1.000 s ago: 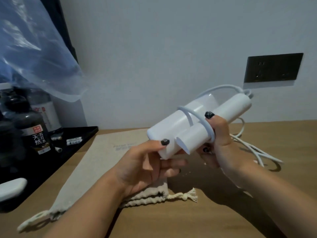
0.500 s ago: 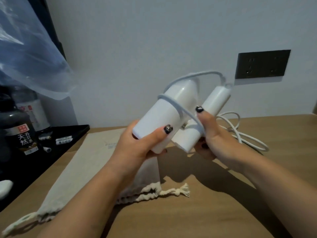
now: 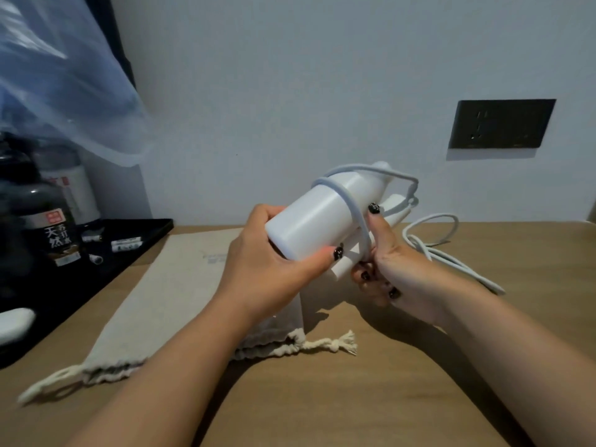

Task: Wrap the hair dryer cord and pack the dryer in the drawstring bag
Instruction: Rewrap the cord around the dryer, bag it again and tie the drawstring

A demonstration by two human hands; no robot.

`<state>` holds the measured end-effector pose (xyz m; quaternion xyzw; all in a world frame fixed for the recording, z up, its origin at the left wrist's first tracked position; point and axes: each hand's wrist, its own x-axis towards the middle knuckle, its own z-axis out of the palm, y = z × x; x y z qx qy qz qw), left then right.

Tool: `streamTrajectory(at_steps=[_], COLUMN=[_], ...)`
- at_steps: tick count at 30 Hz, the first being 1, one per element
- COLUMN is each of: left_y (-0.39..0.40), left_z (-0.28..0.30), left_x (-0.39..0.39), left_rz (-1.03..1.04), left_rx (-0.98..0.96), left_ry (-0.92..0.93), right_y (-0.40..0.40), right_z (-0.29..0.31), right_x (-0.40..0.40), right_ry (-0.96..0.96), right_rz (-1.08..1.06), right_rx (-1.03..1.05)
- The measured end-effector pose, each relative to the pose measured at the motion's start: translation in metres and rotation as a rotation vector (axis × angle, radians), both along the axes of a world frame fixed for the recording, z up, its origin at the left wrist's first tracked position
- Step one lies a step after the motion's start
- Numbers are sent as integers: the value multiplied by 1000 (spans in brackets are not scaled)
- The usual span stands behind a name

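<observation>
Your left hand (image 3: 258, 269) grips the dryer (image 3: 319, 221) barrel at frame centre, held above the desk (image 3: 419, 382). Your right hand (image 3: 383, 269) pinches the cord (image 3: 354, 204) against the folded handle (one loop already circles the barrel); the rest trails right across the desk. The bag (image 3: 167, 285) lies flat at lower left, beside a black tray (image 3: 135, 240).

The hair dryer (image 3: 317, 222) has swung in both hands so its barrel points nearer-left, and the cord (image 3: 351, 209) loop now sits farther along the barrel.
</observation>
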<state>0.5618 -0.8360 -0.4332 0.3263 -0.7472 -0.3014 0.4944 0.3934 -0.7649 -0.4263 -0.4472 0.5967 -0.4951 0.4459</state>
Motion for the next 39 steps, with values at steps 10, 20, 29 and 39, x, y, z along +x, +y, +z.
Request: streamTrajectory(at_steps=[10, 20, 29, 39], left_y=[-2, -5, -4, 8], left_z=[0, -8, -6, 4], left_x=[5, 4, 5, -4], left_rz=[-1, -53, -121, -469], left_rx=[-318, -581, -443, 611], left_ry=[-130, -343, -225, 142], right_y=[2, 0, 0, 2], right_z=[0, -4, -6, -9], right_x=[-10, -5, 5, 3], right_ry=[-213, -182, -131, 92], right_rz=[102, 119, -51, -109], right_rx=[15, -105, -215, -396])
